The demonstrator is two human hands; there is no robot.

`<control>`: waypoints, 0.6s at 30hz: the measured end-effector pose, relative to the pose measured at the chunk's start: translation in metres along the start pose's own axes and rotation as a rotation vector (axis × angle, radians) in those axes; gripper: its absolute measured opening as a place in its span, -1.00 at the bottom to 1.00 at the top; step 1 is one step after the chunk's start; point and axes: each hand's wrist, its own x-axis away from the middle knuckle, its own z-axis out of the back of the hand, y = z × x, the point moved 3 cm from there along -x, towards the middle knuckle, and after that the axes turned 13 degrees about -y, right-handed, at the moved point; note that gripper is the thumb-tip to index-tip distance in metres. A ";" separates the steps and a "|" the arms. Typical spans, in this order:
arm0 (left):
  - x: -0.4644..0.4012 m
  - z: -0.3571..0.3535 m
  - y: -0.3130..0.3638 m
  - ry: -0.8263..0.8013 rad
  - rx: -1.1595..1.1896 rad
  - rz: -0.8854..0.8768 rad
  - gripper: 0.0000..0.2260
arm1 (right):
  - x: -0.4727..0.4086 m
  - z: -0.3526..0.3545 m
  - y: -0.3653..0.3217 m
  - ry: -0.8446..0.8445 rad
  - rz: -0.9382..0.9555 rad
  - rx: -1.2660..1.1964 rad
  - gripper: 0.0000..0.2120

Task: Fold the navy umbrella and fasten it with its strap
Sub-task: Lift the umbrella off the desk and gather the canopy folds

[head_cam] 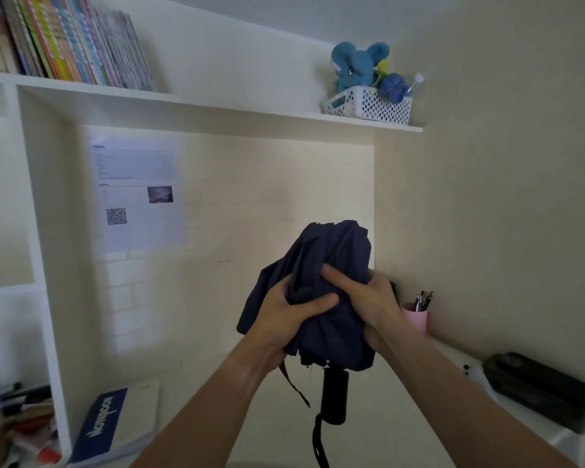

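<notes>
- Left hand (286, 314): fingers curled into the bunched canopy, thumb lying across the fabric; it grips the navy umbrella (325, 285) from the left.
- Right hand (368, 300): fingers wrapped round the canopy's right side, thumb pressed into the folds.
- Navy umbrella: held in the air before the desk alcove, collapsed but loosely crumpled, black handle (334, 395) pointing down with its wrist loop (319, 440) hanging.
- Strap (293, 383): dangles loose below the left hand, unfastened.
- Behind, right: pink pen cup (417, 319), partly hidden by the right wrist; black pencil case (541, 388) on the desk.
- Left: printed sheet (139, 194) on the wall; blue-and-white notebook (115, 423) below.
- Shelf (217, 104): books (65, 42), white basket (368, 104) holding a blue plush toy (355, 65).
</notes>
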 end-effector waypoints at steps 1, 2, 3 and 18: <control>0.001 0.002 -0.001 0.018 0.020 -0.004 -0.59 | 0.000 0.002 -0.001 0.011 -0.008 -0.038 -0.60; 0.002 0.006 -0.001 0.041 0.033 -0.010 -0.63 | 0.000 0.004 -0.003 0.026 -0.010 -0.072 -0.63; 0.005 0.012 -0.002 0.066 0.021 -0.022 -0.68 | 0.000 0.008 -0.006 0.039 -0.008 -0.098 -0.64; 0.033 -0.026 -0.010 0.290 -0.777 -0.240 -0.75 | -0.003 0.026 -0.010 0.026 -0.014 -0.141 -0.64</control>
